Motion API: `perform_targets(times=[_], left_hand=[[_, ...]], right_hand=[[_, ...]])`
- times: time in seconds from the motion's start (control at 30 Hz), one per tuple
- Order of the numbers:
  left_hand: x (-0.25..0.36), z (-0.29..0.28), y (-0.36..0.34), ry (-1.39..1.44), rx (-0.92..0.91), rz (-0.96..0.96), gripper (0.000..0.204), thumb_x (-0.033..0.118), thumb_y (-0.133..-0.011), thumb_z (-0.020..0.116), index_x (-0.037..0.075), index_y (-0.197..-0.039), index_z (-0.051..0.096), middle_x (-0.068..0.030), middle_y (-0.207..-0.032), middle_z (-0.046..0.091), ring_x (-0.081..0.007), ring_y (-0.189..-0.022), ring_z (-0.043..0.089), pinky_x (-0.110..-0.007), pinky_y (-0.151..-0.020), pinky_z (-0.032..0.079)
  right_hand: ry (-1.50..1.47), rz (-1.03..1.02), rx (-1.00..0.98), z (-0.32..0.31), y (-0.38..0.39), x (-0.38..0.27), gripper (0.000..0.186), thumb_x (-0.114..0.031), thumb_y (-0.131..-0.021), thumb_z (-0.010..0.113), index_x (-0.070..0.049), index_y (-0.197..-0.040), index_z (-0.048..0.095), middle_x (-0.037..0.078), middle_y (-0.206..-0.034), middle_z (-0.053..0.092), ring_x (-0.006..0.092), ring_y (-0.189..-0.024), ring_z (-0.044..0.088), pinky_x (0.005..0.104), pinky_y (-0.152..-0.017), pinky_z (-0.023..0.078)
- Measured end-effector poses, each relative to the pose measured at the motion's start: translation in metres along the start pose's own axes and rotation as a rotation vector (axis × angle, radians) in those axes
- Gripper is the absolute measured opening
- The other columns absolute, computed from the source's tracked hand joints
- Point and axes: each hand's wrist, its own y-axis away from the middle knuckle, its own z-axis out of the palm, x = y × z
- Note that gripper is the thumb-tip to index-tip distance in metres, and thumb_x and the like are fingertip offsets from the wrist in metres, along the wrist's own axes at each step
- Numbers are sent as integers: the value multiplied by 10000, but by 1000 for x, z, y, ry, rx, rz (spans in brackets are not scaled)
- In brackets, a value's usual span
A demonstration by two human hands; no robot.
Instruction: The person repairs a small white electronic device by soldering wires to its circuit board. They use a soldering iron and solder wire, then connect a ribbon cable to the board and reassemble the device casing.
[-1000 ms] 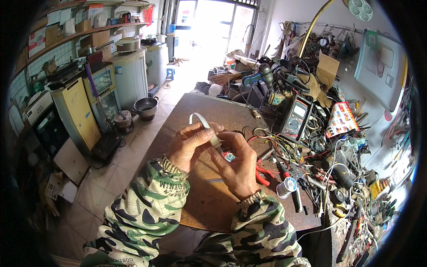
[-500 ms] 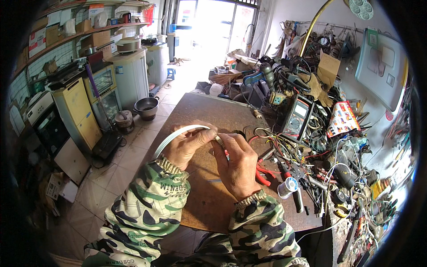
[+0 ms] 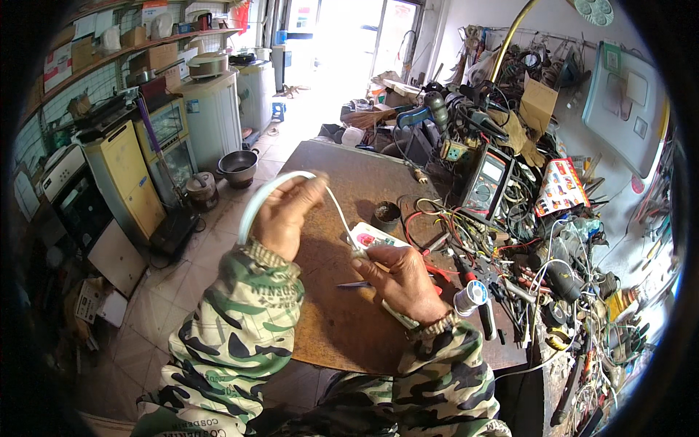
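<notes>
My left hand [image 3: 282, 222] is closed around a looped bundle of white cable [image 3: 256, 200], above the left part of the brown table [image 3: 320, 313]. A single thin white strand [image 3: 339, 211] runs from it down to my right hand [image 3: 408, 280]. There the thumb and forefinger pinch the strand's end. Just beyond the right fingers lies a white open casing [image 3: 366, 235] with something red and green inside, partly hidden by the hand. Behind it stands a small dark cup [image 3: 386, 213]. A thin pointed tool [image 3: 352, 284] rests on the tabletop left of the right hand.
Red-handled pliers [image 3: 440, 277], a wire spool [image 3: 470, 297] and a multimeter [image 3: 486, 186] sit to the right, amid heaped wires and tools. A dark pot [image 3: 239, 169] and old appliances [image 3: 211, 120] stand on the floor at left.
My hands have come apart: the left went up and left with the cable bundle, the right down and right. A strand now stretches between them, and the casing and cup have come into view.
</notes>
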Motion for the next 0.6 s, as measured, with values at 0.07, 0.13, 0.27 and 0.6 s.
perform_targets(times=[0.07, 0.13, 0.27, 0.6], left_hand=[[6, -10, -11, 52, 21, 71, 155, 178, -1013, 775, 30, -1058, 786, -51, -971, 763, -129, -804, 669, -304, -746, 576], [10, -10, -12, 105, 77, -2, 152, 190, -1009, 789, 48, -1062, 783, -30, -966, 748, -108, -813, 665, -274, -738, 572], [10, -6, -9, 60, 148, -54, 123, 175, -996, 804, 62, -1031, 772, 0, -921, 726, -104, -775, 661, -265, -709, 559], [8, -5, -7, -181, 201, -302, 245, 262, -1038, 751, 35, -1125, 728, -19, -954, 695, -122, -781, 669, -276, -671, 557]], right_hand=[[38, 91, -141, -18, 2, 2, 258, -228, -1026, 757, 30, -1029, 759, 141, -773, 694, 188, -709, 601, 380, -687, 506], [15, 72, -117, -22, 8, 7, 253, -226, -1034, 744, 26, -1051, 762, 138, -805, 715, 189, -740, 634, 394, -712, 517], [8, 84, -210, -26, 16, 24, 255, -232, -1042, 724, 19, -1068, 758, 164, -853, 725, 240, -798, 693, 413, -750, 526], [284, -109, -128, -34, 31, 19, 380, -270, -944, 813, 48, -1135, 734, 218, -1196, 716, 407, -1148, 677, 491, -986, 542]])
